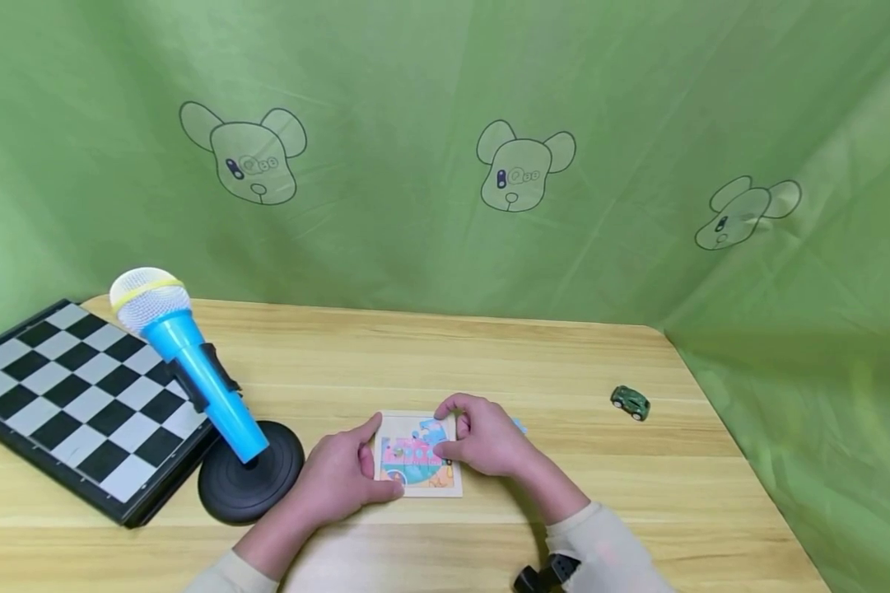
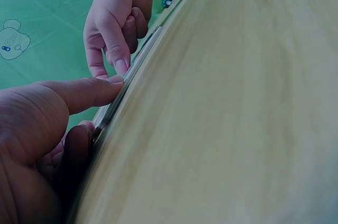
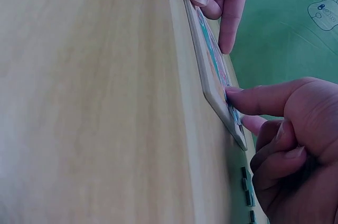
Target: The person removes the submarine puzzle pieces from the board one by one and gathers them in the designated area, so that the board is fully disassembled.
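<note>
A small jigsaw puzzle (image 1: 417, 492) in a pale wooden frame lies flat on the table, its picture pink, blue and orange. My left hand (image 1: 344, 476) grips the frame's left side, thumb at the lower edge and index finger at the upper corner. Over the upper right of the puzzle, my right hand (image 1: 486, 436) pinches a blue puzzle piece (image 1: 431, 429) between thumb and index finger. In the right wrist view the right hand (image 3: 296, 134) has its thumb tip on the puzzle face (image 3: 216, 57). Another light-blue piece (image 1: 519, 425) shows partly behind the right hand.
A blue toy microphone (image 1: 207, 387) stands on a round black base (image 1: 252, 486) left of my left hand. Beyond it lies a black-and-white checkered board (image 1: 81, 387). A green toy car (image 1: 630, 403) sits at the right. Green fabric (image 1: 415, 247) hangs behind the table.
</note>
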A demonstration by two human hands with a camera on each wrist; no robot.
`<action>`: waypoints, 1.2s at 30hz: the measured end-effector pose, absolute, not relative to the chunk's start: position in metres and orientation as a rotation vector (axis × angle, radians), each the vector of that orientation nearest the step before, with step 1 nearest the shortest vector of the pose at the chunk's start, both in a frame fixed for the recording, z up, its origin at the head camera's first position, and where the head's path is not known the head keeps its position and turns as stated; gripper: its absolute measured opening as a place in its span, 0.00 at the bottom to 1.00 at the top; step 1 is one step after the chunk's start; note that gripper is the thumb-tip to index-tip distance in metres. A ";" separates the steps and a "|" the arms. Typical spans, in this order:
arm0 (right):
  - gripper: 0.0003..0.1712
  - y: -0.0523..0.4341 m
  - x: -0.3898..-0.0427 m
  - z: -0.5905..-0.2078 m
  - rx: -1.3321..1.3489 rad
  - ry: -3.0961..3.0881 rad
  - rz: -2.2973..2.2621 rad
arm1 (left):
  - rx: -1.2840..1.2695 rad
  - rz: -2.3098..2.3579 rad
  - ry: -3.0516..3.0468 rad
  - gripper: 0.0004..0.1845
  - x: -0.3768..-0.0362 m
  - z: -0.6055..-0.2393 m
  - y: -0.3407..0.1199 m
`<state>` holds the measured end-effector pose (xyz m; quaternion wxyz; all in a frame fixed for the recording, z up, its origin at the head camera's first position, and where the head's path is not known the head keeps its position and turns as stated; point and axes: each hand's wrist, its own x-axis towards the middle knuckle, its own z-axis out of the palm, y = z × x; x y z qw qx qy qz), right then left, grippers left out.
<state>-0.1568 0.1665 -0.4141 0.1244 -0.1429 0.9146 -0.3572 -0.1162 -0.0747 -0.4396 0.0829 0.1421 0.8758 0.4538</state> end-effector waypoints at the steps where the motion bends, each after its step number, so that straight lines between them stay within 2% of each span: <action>1: 0.21 0.167 -0.157 -0.414 -0.419 2.668 -1.038 | 0.424 1.353 2.617 0.53 -0.116 -0.439 -0.075; 22: 0.23 0.169 -0.147 -0.408 -0.399 2.702 -1.102 | 0.415 1.358 2.605 0.53 -0.115 -0.438 -0.074; 36: 0.22 0.219 -0.139 -0.402 -0.244 2.742 -1.274 | 0.414 1.351 2.629 0.53 -0.115 -0.441 -0.074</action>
